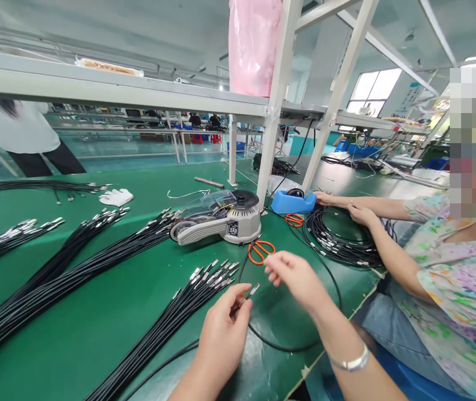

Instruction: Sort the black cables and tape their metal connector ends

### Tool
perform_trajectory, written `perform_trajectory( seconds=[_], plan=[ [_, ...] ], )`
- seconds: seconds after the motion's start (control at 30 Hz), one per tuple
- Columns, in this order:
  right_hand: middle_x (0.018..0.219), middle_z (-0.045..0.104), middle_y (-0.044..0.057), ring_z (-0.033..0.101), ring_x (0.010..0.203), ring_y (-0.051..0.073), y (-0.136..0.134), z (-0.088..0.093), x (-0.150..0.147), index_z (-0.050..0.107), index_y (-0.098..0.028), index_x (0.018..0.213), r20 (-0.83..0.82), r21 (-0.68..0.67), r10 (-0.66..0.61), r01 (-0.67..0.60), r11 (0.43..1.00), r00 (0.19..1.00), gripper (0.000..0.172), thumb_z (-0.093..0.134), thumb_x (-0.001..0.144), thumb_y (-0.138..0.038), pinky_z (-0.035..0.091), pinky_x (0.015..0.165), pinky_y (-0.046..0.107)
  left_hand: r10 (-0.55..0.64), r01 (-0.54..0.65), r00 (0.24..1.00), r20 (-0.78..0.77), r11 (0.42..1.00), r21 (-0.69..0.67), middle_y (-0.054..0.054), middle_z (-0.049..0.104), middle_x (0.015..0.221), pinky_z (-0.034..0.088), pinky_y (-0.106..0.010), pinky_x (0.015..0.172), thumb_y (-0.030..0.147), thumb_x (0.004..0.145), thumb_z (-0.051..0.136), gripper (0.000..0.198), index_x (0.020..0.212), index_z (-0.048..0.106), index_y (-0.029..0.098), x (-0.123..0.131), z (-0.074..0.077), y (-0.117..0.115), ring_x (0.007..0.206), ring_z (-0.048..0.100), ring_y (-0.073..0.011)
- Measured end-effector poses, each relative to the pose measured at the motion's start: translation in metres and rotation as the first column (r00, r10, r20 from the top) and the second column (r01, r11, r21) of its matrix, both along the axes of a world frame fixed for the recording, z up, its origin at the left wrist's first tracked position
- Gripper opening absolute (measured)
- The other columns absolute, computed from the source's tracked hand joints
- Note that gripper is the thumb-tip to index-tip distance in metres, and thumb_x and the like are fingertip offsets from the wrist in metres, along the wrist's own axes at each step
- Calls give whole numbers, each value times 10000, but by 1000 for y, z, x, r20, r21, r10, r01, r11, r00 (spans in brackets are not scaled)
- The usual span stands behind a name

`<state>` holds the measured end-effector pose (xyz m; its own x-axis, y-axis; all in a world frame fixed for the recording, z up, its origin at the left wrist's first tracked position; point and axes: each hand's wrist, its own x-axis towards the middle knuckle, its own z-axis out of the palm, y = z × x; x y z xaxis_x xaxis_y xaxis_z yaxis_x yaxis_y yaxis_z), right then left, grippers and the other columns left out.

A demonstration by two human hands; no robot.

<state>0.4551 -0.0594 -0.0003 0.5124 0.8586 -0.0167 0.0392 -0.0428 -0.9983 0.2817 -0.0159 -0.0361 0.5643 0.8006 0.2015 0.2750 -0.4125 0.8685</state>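
Note:
My left hand (226, 328) is closed, pinching a black cable near its end between thumb and fingers. The cable's silver connector (255, 289) sticks out past the fingertips toward my right hand. My right hand (295, 278) hovers a little above and to the right, apart from the connector, its fingers curled together; whatever they hold, if anything, I cannot make out. Just behind it lie orange-handled scissors (261, 252), beside a grey-and-black tape dispenser machine (240, 223). Left of my left hand rests a bundle of black cables (171, 320) with metal ends.
More cable bundles (79, 273) cover the left of the green table (108, 328). A white glove (116, 197) lies behind. At right, a co-worker's hands are by a blue tape dispenser (293, 201) and coiled cables (338, 239). A shelf post (269, 156) rises behind the machine.

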Motion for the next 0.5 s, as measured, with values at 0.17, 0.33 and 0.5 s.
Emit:
perform_trajectory(
  seconds=[0.17, 0.33, 0.5],
  plan=[
    [629, 669, 4, 552, 555, 72, 83, 51, 55, 677, -140, 675, -40, 4, -83, 84, 996, 996, 39, 712, 674, -123, 415, 507, 154, -27, 24, 999, 44, 998, 57, -17, 669, 808, 506, -242, 641, 302, 866, 502, 218, 971, 683, 239, -1, 1, 1, 732, 633, -146],
    [536, 651, 72, 539, 430, 98, 137, 44, 34, 661, -80, 609, -257, -121, -27, -5, 993, 966, 159, 673, 742, -167, 407, 382, 185, 5, -29, 988, 154, 987, 158, -19, 679, 777, 516, -204, 626, 265, 872, 516, 185, 920, 692, 230, -4, -2, 2, 715, 645, -132],
    [673, 663, 71, 587, 515, 74, 159, 15, -5, 630, -93, 731, -532, -100, -107, 63, 993, 840, 379, 520, 876, -426, 504, 482, 169, -27, -30, 975, 222, 968, 250, -27, 684, 786, 520, -183, 600, 215, 867, 526, 175, 954, 678, 216, -7, -4, 5, 708, 648, -129]
  ],
)
